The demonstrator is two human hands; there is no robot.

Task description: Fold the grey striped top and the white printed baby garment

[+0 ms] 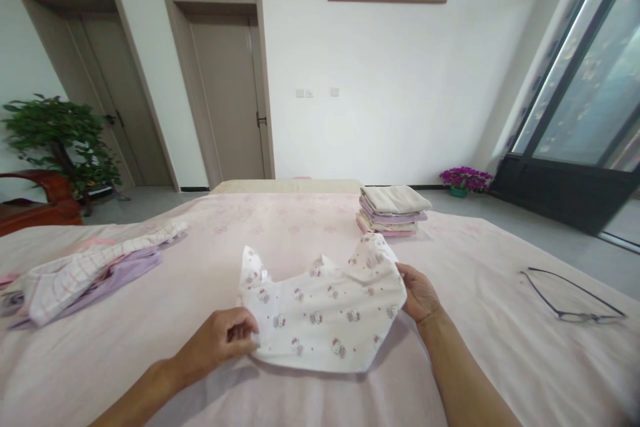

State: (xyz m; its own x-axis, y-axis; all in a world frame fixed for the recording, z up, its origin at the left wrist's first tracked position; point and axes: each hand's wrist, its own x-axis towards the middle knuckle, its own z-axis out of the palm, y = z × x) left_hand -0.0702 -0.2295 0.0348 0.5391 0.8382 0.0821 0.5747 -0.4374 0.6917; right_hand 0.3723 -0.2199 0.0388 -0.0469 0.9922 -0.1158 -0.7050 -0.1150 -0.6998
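A white cloth garment (320, 320) with a small cartoon-cat print is stretched out between my hands, low over the pink bedspread (280, 227). My left hand (225, 337) pinches its left edge between thumb and fingers. At the upper right edge, my right hand (419, 293) grips the fabric, some of its fingers hidden behind the cloth. The garment's top edge is uneven, with corners standing up at left and right. Just beyond it sits a neat stack of folded cloths (393, 210), a cream one on top.
To the left lies a loose heap of clothes (90, 273), checked white and purple. Eyeglasses (575, 313) rest on the bedspread at right. Farther off are a potted plant (57, 140), a wooden chair arm (40, 200), purple flowers (465, 178) and a door (225, 93).
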